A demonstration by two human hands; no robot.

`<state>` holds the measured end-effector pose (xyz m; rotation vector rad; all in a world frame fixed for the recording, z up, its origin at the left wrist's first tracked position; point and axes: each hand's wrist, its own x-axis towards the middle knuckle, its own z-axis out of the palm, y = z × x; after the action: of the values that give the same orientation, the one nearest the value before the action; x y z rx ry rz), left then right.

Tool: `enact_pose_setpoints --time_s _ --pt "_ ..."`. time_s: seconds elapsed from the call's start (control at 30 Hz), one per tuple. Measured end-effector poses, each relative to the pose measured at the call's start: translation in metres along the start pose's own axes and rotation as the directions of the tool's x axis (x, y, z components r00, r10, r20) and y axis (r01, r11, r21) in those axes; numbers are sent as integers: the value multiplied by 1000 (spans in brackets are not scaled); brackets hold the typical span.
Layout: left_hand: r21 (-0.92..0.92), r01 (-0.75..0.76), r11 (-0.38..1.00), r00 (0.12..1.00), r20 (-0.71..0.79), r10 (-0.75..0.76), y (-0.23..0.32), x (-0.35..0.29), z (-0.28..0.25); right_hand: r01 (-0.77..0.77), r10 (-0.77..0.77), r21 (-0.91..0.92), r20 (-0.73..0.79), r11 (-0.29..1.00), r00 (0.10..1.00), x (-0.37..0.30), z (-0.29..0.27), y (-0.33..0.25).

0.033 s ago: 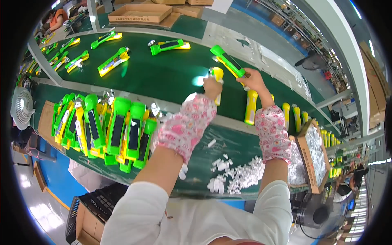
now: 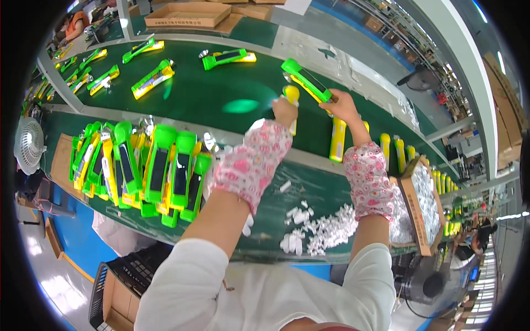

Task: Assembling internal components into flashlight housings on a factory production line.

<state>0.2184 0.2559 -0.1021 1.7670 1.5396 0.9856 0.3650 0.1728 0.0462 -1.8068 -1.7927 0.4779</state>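
Observation:
My left hand (image 2: 285,112) is closed round a yellow flashlight (image 2: 291,95), held upright over the green belt. Beside it, my right hand (image 2: 343,106) grips the lower end of a green-and-yellow solar flashlight (image 2: 307,79) with a dark panel, tilted up to the left. A greenish light spot (image 2: 241,106) falls on the belt left of my left hand. Another yellow flashlight (image 2: 338,140) lies just below my right hand. Patterned pink sleeves cover both my forearms.
A thick pile of green-and-yellow flashlights (image 2: 157,165) fills a carton at left. More flashlights (image 2: 153,80) lie along the belt (image 2: 193,88). Small white pieces (image 2: 331,231) are heaped on the near bench. A carton (image 2: 415,212) of silvery parts stands right; a white fan (image 2: 29,146) is at far left.
The bright white glow beside my left hand has become a green spot farther left on the belt. Both held flashlights have shifted slightly.

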Motion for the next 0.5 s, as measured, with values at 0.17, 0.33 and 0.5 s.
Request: enact_pose_setpoints --time_s 0.17,0.33,0.5 --pt "-147 -110 983 966 -249 70 35 -56 -28 -107 146 428 -60 897 987 -89 15 -44" --pt "-804 575 -152 818 570 78 79 -164 -120 31 -18 61 -202 998 979 -169 44 -87" --pt "-789 606 -100 794 592 138 67 -203 -162 131 -122 7 -323 991 939 -212 69 -118"
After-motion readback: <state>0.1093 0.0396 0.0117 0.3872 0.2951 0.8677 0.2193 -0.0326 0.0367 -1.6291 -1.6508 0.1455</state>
